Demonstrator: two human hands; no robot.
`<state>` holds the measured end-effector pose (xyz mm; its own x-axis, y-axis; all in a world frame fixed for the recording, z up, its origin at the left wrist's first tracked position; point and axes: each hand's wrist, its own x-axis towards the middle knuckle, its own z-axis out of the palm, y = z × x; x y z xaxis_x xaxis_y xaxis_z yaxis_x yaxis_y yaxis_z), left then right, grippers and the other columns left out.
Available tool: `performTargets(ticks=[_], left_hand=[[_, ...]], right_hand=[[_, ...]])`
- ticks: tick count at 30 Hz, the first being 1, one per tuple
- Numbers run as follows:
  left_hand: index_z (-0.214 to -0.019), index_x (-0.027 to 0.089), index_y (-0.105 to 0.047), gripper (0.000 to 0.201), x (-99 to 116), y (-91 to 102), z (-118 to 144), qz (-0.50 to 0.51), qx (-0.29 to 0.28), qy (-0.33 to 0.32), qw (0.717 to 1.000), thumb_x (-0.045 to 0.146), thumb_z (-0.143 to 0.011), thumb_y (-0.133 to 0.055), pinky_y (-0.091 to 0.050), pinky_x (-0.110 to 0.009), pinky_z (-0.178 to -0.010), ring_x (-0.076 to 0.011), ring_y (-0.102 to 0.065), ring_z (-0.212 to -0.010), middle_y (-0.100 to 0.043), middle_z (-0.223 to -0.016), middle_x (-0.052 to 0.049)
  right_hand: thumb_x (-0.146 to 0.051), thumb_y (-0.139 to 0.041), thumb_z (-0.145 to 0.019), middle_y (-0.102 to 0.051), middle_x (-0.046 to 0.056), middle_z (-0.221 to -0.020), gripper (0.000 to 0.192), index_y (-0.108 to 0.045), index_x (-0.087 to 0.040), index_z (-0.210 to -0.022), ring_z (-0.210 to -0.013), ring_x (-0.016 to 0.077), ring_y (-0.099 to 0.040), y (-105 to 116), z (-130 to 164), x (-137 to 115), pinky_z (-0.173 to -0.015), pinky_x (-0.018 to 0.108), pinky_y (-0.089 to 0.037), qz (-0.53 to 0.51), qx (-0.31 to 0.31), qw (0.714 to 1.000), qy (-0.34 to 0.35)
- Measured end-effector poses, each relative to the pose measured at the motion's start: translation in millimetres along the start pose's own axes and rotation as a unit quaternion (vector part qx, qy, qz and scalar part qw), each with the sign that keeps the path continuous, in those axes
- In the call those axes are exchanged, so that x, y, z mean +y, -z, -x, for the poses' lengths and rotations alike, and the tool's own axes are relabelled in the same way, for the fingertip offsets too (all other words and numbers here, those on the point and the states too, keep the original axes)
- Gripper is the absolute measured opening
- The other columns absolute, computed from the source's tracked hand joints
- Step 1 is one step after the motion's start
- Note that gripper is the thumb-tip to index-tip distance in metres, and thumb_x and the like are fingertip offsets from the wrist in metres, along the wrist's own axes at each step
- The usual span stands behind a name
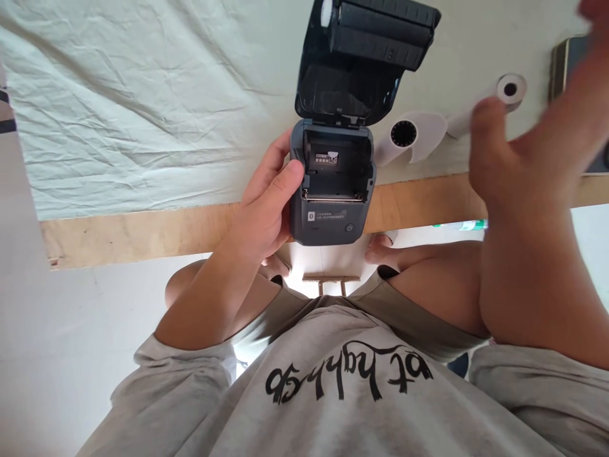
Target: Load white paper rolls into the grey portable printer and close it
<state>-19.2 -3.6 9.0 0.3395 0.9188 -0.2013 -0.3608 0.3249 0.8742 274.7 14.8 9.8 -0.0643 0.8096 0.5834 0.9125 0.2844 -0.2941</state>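
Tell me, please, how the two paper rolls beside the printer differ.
The black-cored roll has a wide, toothed core; the narrow-cored roll has a smaller, plain opening. The black-cored roll sits beside the printer, while the narrow-cored roll is farther right, partly hidden by the right hand. Both are white.

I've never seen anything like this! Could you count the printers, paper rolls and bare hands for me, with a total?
Printer with its lid open: 1
Paper rolls, one beside the printer and one farther off: 2
Hands, the left hand and the right hand: 2
Total: 5
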Motion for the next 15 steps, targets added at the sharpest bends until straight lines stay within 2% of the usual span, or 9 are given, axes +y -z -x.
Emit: performTargets(ticks=[2,5,7,10,12,14,15], left_hand=[[-0.11,0.027,-0.062,0.027,0.0,-0.1,-0.2,-0.005,-0.001,-0.006,1.0,0.045,-0.092,-0.053,-0.059,-0.025,-0.065,-0.0158,-0.07,-0.096,-0.068,-0.103,0.001],[-0.11,0.028,-0.062,0.027,-0.6,0.2,-0.6,-0.011,0.003,-0.01,1.0,0.045,-0.091,-0.055,-0.059,-0.025,-0.07,-0.0169,-0.069,-0.102,-0.069,-0.104,0.001],[-0.111,0.028,-0.061,0.028,-1.1,0.7,-0.6,-0.013,0.003,-0.005,1.0,0.046,-0.09,-0.055,-0.059,-0.025,-0.068,-0.0175,-0.069,-0.103,-0.069,-0.105,0.001],[-0.112,0.028,-0.061,0.029,-1.3,1.0,-0.2,-0.014,0.007,-0.001,1.0,0.047,-0.09,-0.055,-0.059,-0.026,-0.067,-0.0183,-0.069,-0.103,-0.068,-0.106,0.001],[-0.111,0.028,-0.061,0.028,-0.9,0.7,0.0,-0.015,0.011,-0.002,1.0,0.046,-0.09,-0.055,-0.06,-0.027,-0.069,-0.0186,-0.069,-0.104,-0.068,-0.107,0.0],[-0.111,0.027,-0.061,0.027,-0.3,0.2,0.2,-0.015,0.009,-0.005,1.0,0.045,-0.091,-0.055,-0.06,-0.028,-0.072,-0.0182,-0.069,-0.104,-0.068,-0.108,0.0],[-0.111,0.027,-0.061,0.027,-0.1,0.1,0.2,-0.015,0.006,-0.005,1.0,0.045,-0.091,-0.055,-0.06,-0.028,-0.072,-0.0177,-0.069,-0.103,-0.068,-0.108,0.001]], right_hand=[[-0.027,-0.066,-0.075,-0.059,0.022,-0.121,0.062,-0.051,-0.003,-0.13,-0.113,0.0311,-0.057,-10.4,-4.1,1.8,-0.096,0.044,-0.044,0.051,-0.046,0.997,-0.038],[-0.022,-0.067,-0.072,-0.063,0.022,-0.113,0.05,-0.059,-0.004,-0.119,-0.1,0.0279,-0.061,-18.8,-11.7,-7.1,-0.088,0.042,-0.045,0.091,-0.115,0.975,-0.165],[-0.024,-0.071,-0.069,-0.062,0.022,-0.113,0.05,-0.062,-0.006,-0.115,-0.097,0.0269,-0.06,-19.4,-14.5,-12.3,-0.087,0.042,-0.045,0.104,-0.123,0.969,-0.185],[-0.025,-0.075,-0.067,-0.062,0.019,-0.11,0.049,-0.064,-0.01,-0.112,-0.093,0.0231,-0.058,-19.1,-12.3,-11.3,-0.084,0.039,-0.045,0.085,-0.104,0.974,-0.183],[-0.018,-0.076,-0.064,-0.063,0.015,-0.108,0.052,-0.062,-0.012,-0.114,-0.09,0.0201,-0.058,-19.6,-8.3,-6.8,-0.074,0.035,-0.046,0.034,-0.056,0.982,-0.175],[-0.013,-0.072,-0.064,-0.061,0.01,-0.111,0.059,-0.056,-0.016,-0.12,-0.09,0.0177,-0.059,-19.6,-5.8,-2.6,-0.063,0.03,-0.045,-0.095,0.016,0.983,-0.157],[-0.012,-0.067,-0.067,-0.061,0.007,-0.111,0.058,-0.053,-0.02,-0.123,-0.089,0.0173,-0.06,-19.0,-5.9,-1.0,-0.057,0.028,-0.043,-0.189,0.043,0.966,-0.168]])
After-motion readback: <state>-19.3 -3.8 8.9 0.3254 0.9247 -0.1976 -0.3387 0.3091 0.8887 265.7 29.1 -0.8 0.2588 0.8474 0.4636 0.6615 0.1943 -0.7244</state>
